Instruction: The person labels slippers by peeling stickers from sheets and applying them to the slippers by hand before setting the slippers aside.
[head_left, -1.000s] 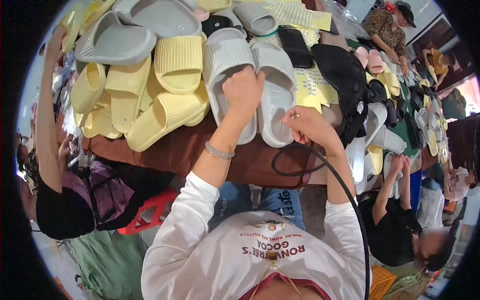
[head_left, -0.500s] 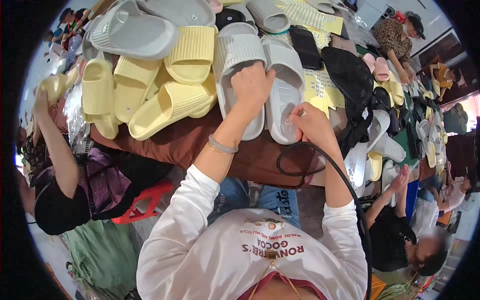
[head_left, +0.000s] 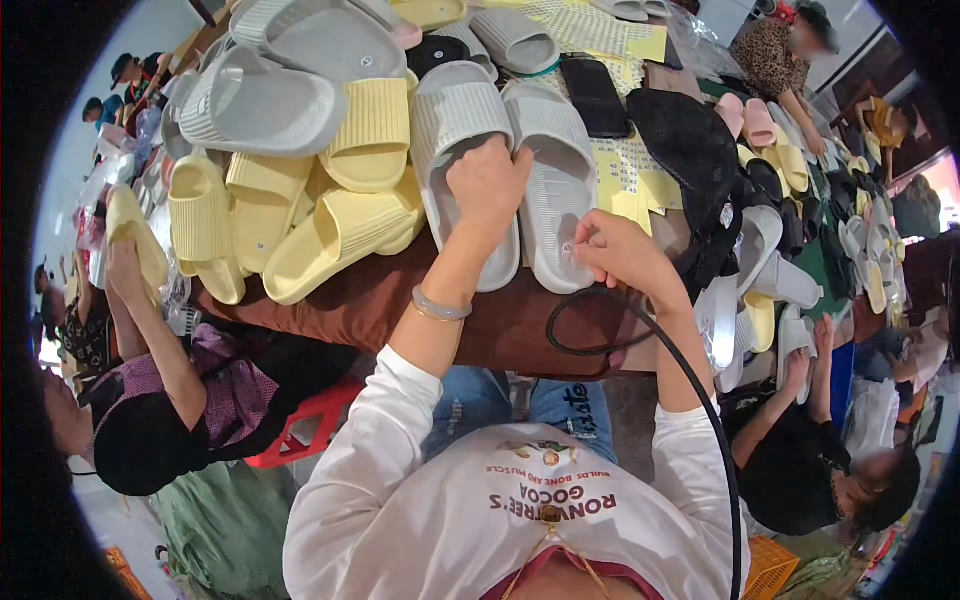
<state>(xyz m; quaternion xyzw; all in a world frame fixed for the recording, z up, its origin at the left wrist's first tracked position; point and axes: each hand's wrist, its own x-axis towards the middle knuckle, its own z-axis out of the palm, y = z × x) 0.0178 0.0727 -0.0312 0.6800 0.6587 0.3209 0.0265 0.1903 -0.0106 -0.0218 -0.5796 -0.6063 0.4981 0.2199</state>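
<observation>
Two grey slippers lie side by side at the table's front edge, soles down and toes away from me. My left hand is closed over the left grey slipper, just behind its ribbed strap; its fingertips are hidden. Over the heel of the right grey slipper is my right hand, thumb and fingers bent together near a small mark on the footbed. Whatever is between those fingers is too small to make out. A black cable loops beside my right wrist.
Yellow slippers and grey slippers are piled at left. Sticker sheets, a black phone and a black cap lie at right. Co-workers handle slippers on both sides; a red stool stands lower left.
My view has shifted slightly, while my hands stay at the grey pair. The co-worker at left has brought a yellow slipper closer to the table. At right, another co-worker's hands have moved.
</observation>
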